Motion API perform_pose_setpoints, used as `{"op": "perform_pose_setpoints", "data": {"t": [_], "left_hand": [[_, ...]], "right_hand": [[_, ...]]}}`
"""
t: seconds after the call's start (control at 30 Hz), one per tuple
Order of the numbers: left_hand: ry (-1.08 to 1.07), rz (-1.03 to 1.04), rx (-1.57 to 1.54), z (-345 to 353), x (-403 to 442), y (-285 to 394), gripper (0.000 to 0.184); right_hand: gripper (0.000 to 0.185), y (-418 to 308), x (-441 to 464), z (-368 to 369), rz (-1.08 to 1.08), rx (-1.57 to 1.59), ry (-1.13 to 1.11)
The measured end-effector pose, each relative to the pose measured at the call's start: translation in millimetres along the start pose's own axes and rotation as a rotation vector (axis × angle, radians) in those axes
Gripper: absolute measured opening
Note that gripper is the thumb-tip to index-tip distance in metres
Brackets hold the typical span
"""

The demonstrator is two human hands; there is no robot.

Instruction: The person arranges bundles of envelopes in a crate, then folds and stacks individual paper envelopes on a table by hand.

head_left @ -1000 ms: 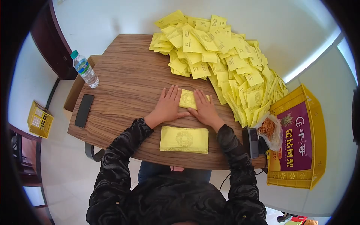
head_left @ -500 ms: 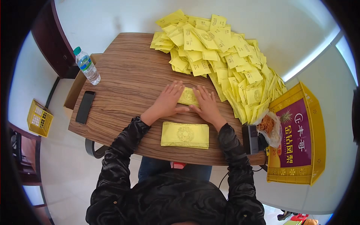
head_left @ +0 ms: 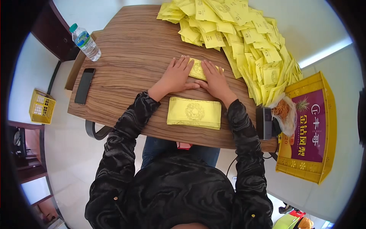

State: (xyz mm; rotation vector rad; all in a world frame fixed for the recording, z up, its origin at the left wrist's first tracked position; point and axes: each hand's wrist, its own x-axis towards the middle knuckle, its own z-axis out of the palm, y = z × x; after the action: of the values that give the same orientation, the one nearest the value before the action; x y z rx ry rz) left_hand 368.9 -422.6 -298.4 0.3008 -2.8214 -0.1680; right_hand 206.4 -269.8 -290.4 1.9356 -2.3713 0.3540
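Note:
A folded yellow printed paper [head_left: 197,70] lies on the table under my two hands, its middle showing between them. My left hand [head_left: 176,77] rests flat over its left end with the fingers stretched out. Over the right end lies my right hand [head_left: 216,81], also flat, fingers extended. Both thumbs point inward and nearly meet below the paper. Closer to my body, a flat stack of yellow paper [head_left: 194,112] with a round printed emblem sits on the table, touched by neither hand.
A large heap of folded yellow papers [head_left: 244,42] covers the table's far right. Beside it are a bag of orange-brown strands [head_left: 283,110], a dark box-shaped device [head_left: 264,123] and a yellow crate [head_left: 328,126]. A water bottle [head_left: 86,44] and a phone [head_left: 84,86] are at left.
The camera view has tilted down, so the table sits higher in the picture. Both hands remain flat on the folded paper, with the thumbs slightly closer together.

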Motion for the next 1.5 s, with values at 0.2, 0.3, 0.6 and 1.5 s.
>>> {"op": "perform_pose_setpoints", "data": {"t": [0.2, 0.3, 0.6, 1.5], "left_hand": [[0.031, 0.032, -0.028, -10.2, -9.1, -0.9, 0.083], [-0.029, 0.081, -0.036, -19.9, -17.0, -0.6, 0.073], [-0.116, 0.122, -0.120, -48.9, -19.0, 8.6, 0.070], [-0.135, 0.177, -0.060, -76.4, -90.1, 83.3, 0.112]], "right_hand": [[0.070, -0.1, -11.5, -20.6, -0.098, -0.016, -0.003], [0.059, -0.1, -22.0, -26.8, -0.166, 0.058, -0.017], [0.059, -17.6, -37.5, -65.7, -0.099, 0.171, -0.028], [0.105, -105.5, -121.2, -66.1, -0.039, -0.064, -0.056]]}}
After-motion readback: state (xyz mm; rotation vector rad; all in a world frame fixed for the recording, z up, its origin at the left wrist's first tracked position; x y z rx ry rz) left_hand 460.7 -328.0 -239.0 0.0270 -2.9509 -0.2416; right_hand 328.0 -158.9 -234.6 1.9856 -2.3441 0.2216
